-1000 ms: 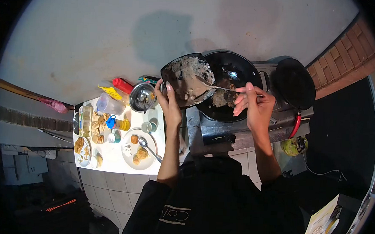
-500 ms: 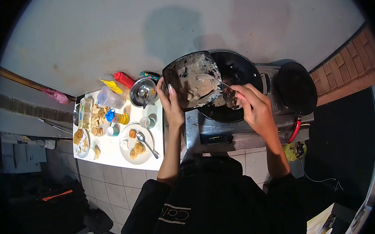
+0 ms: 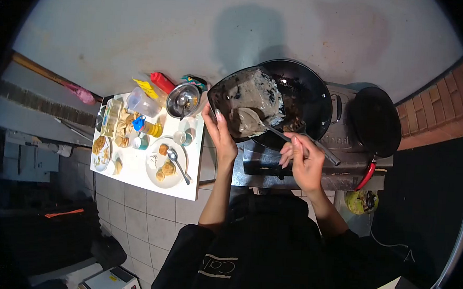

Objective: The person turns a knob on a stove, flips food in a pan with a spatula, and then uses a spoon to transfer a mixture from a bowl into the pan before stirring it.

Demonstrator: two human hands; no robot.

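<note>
Bare grey wall [image 3: 143, 30] closes off everything beyond my hands, with the stove [image 3: 346, 145] set tight against it. My left hand [image 3: 220, 133] is clamped on the near rim of a black bowl [image 3: 244, 100], which tilts over the edge of the wok [image 3: 307, 96] just beyond my right hand [image 3: 303, 161]. That hand pinches the handle of a spoon [image 3: 274, 130], its far end sunk in the bowl's grey batter. Left of my left hand comes a narrow gap, then a crowded white table [image 3: 135, 176]. A dark round pan [image 3: 375, 120] sits right of my right hand. I cannot make out the wok's bottom; the bowl covers part of it. Black corners cut off the view.
</note>
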